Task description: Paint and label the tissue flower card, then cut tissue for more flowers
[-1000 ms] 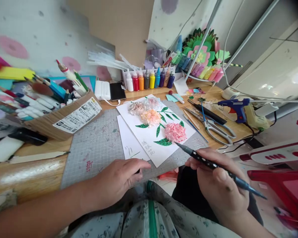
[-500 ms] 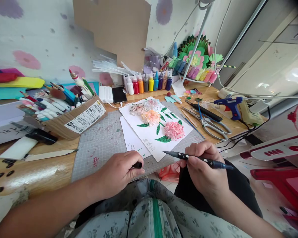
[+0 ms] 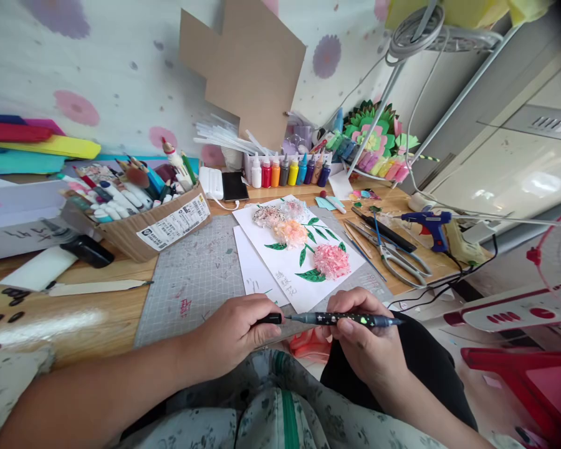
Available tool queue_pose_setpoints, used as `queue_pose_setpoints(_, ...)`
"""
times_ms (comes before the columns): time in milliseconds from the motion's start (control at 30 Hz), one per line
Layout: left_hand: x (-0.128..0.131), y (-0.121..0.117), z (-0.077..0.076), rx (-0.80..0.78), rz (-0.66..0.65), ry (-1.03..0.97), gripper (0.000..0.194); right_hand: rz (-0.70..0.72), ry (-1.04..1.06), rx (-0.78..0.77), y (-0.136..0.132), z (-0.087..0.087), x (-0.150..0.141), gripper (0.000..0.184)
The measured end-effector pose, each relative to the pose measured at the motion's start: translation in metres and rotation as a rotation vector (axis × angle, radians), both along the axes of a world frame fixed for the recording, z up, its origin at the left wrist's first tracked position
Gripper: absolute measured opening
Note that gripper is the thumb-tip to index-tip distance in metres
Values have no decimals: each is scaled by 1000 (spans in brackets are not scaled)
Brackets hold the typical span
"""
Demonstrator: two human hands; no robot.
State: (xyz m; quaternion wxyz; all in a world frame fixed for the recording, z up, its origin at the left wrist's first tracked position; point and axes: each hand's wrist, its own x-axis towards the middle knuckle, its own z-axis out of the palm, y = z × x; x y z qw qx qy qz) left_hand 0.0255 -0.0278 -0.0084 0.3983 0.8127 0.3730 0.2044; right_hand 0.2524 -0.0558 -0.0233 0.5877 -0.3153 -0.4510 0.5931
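Between the thumb and fingers of my left hand (image 3: pixel 236 330) is a black pen cap (image 3: pixel 270 318), its open end facing right. My right hand (image 3: pixel 362 337) grips a dark brush pen (image 3: pixel 341 318) with small light patterns on its barrel. The pen lies nearly level, its tip right at the cap's mouth; whether it has entered cannot be made out. Just beyond both hands lies a white sheet (image 3: pixel 290 274) with raised pink, orange and pale flowers, green leaves and grey handwritten characters. A second white paper (image 3: pixel 246 268) shows partly beneath it.
A grey cutting mat (image 3: pixel 187 268) lies under the papers. At left stands a cardboard box (image 3: pixel 172 227) full of pens. Paint bottles (image 3: pixel 284 171) line the back. Scissors (image 3: pixel 397 255) and a blue glue gun (image 3: pixel 427 224) with cables lie at right.
My right hand has brought the brush pen left and levelled it, so its tip meets the cap. My left hand has shifted slightly right, and the head view has moved a little.
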Motion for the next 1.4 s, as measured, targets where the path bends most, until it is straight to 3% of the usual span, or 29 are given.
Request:
queue_pose_setpoints(433, -1, 2, -2, -10, -1, 0, 34, -105, -140, 45, 4, -2, 0, 15)
queue_pose_setpoints(600, -1, -1, -1, 9, -38, 38, 39, -79, -334, 127, 0, 3, -5, 13)
queue_pose_setpoints(733, -1, -3, -4, 117, -57, 62, 43, -83, -579, 255, -4, 12, -9, 11)
queue_pose_setpoints(867, 0, -7, -8, 282, -47, 74, 45, -61, -680, 331, -3, 19, -13, 10)
queue_pose_setpoints(1000, 1, -12, -8, 328, 22, 53, 44, -97, -668, 263, 2, 21, -22, 9)
queue_pose_setpoints(1133, -3, -10, -3, 184, 170, -97, 34, 15, -505, 180, 20, 25, -36, 11)
queue_pose_setpoints(1267, -6, -1, -2, 4, 410, -364, 34, -80, -275, 167, 54, 57, -50, 14)
queue_pose_setpoints(1400, -5, 6, -10, -132, 470, -399, 29, -224, -375, 341, 97, 115, -85, 15)
